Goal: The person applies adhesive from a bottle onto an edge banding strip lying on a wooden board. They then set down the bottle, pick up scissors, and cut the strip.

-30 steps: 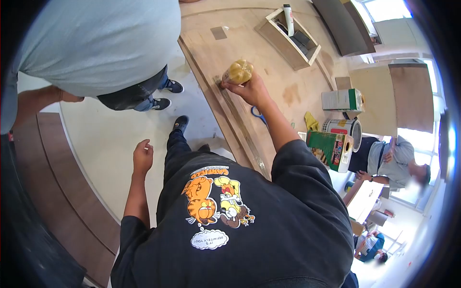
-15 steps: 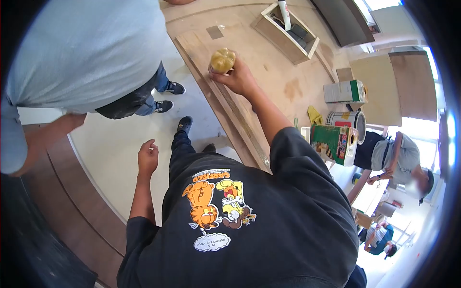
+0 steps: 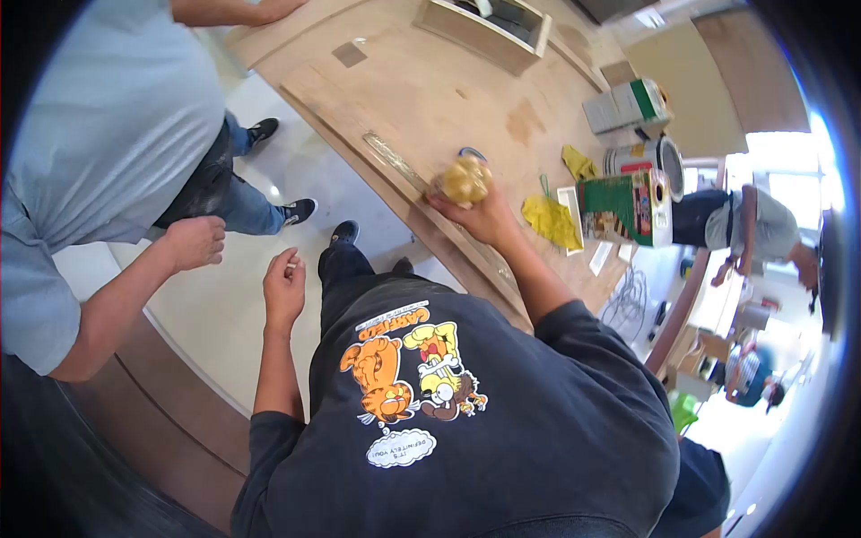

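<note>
My right hand [image 3: 484, 215] is wrapped around a clear plastic bottle [image 3: 467, 180] with yellowish contents. The bottle's lobed base faces up toward me, and its neck is hidden below. It is held over the wooden worktable [image 3: 421, 99], close to the strip of wood [image 3: 395, 160] along the near edge. Behind the bottle, part of a blue ring-shaped thing [image 3: 472, 152] shows. My left hand [image 3: 285, 282] hangs beside my body above the floor, fingers loosely curled and apart from anything; nothing shows in it.
Another person [image 3: 117, 117] stands at the left, one hand on the table edge. A wooden box [image 3: 489, 40] lies at the back. Yellow cloths [image 3: 552, 221], a green can [image 3: 619, 208], a round tin [image 3: 668, 166] and a white-green can [image 3: 619, 108] stand right. Farther right are more people [image 3: 762, 224].
My right hand has moved the bottle toward me and to the right along the table. The view has shifted; the person at left has a hand lower and in front now.
</note>
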Tool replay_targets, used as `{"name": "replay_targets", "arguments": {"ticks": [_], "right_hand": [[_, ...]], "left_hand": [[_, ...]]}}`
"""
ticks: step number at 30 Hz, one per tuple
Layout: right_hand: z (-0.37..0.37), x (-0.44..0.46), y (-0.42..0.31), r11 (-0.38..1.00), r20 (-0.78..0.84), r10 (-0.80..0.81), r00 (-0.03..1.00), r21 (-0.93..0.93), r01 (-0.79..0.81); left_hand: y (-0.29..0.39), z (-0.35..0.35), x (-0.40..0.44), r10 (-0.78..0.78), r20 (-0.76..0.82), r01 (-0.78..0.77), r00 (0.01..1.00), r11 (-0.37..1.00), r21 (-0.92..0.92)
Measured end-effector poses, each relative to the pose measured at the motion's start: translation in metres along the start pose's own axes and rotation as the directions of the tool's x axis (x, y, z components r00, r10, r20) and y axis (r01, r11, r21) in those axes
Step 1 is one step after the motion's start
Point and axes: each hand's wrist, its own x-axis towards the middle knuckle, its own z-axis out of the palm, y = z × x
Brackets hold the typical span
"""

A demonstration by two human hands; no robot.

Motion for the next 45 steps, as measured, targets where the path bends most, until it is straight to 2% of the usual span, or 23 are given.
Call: {"name": "replay_targets", "arguments": {"ticks": [1,3,5,8,10,12,15,17,19,21,23,25,26,30,32,34,37,41,43,45], "right_hand": [[0.006,0.009,-0.006,0.999,-0.026,0.035,0.999,0.042,-0.034],[0.028,0.036,0.001,0.996,-0.12,-0.088,0.989,-0.014,0.087],[0.043,0.055,-0.032,0.984,-0.223,-0.079,0.972,0.14,0.112],[0.059,0.074,-0.06,0.982,-0.274,0.11,0.956,0.18,-0.061],[0.065,0.067,-0.058,0.995,-0.435,0.016,0.9,0.091,0.026],[0.076,0.052,-0.051,0.998,-0.577,-0.027,0.816,0.024,0.05],[0.082,0.006,-0.038,0.976,-0.724,0.215,0.655,0.176,-0.126],[0.074,-0.034,-0.035,0.901,-0.699,0.417,0.581,0.234,-0.365],[0.078,-0.07,-0.021,0.883,-0.813,0.383,0.439,0.183,-0.432],[0.083,-0.088,-0.007,0.887,-0.846,0.423,0.325,0.314,-0.338],[0.086,-0.095,0.003,0.9,-0.867,0.412,0.279,0.34,-0.273],[0.09,-0.088,-0.002,0.922,-0.9,0.355,0.252,0.293,-0.253],[0.091,-0.083,-0.005,0.917,-0.889,0.369,0.271,0.3,-0.265],[0.098,-0.031,-0.03,0.895,-0.853,0.419,0.311,0.33,-0.301],[0.101,0.005,-0.054,0.94,-0.906,0.29,0.307,0.208,-0.271],[0.113,0.038,-0.069,0.921,-0.853,0.376,0.362,0.299,-0.25],[0.119,0.067,-0.078,0.966,-0.876,0.246,0.414,0.185,-0.182],[0.128,0.025,-0.049,0.875,-0.905,0.376,0.198,0.276,-0.398],[0.116,-0.02,-0.028,0.831,-0.903,0.43,-0.006,0.398,-0.389],[0.087,-0.04,-0.038,0.779,-0.823,0.489,-0.289,0.561,-0.279]], "left_hand": [[0.012,0.0,0.012,0.045,0.039,-0.045,0.998,0.999,-0.001],[0.026,0.004,0.043,0.126,0.117,-0.127,0.985,0.992,-0.001],[0.041,0.006,0.074,0.201,0.192,-0.207,0.961,0.978,0.012],[0.059,0.001,0.117,0.27,0.308,-0.298,0.912,0.954,0.047],[0.056,-0.009,0.141,0.288,0.364,-0.324,0.886,0.945,0.041],[0.047,-0.02,0.162,0.273,0.46,-0.339,0.845,0.939,0.065],[0.038,-0.032,0.19,0.256,0.573,-0.373,0.778,0.923,0.094],[0.041,-0.041,0.201,0.221,0.64,-0.372,0.736,0.922,0.109],[0.059,-0.039,0.213,0.22,0.679,-0.415,0.7,0.9,0.136],[0.078,-0.029,0.224,0.285,0.701,-0.489,0.654,0.866,0.104],[0.092,-0.015,0.232,0.328,0.698,-0.51,0.637,0.858,0.062],[0.114,0.004,0.239,0.404,0.695,-0.553,0.594,0.833,-0.012],[0.126,0.011,0.241,0.456,0.701,-0.612,0.548,0.79,-0.036],[0.158,0.041,0.26,0.466,0.755,-0.618,0.461,0.779,-0.104],[0.168,0.059,0.278,0.489,0.772,-0.642,0.407,0.754,-0.139],[0.179,0.073,0.295,0.473,0.811,-0.63,0.344,0.757,-0.174],[0.196,0.086,0.316,0.48,0.844,-0.642,0.238,0.73,-0.233],[0.203,0.093,0.348,0.464,0.869,-0.638,0.17,0.724,-0.262],[0.207,0.095,0.36,0.457,0.877,-0.634,0.149,0.725,-0.27],[0.208,0.097,0.367,0.428,0.893,-0.633,0.141,0.732,-0.251]]}}
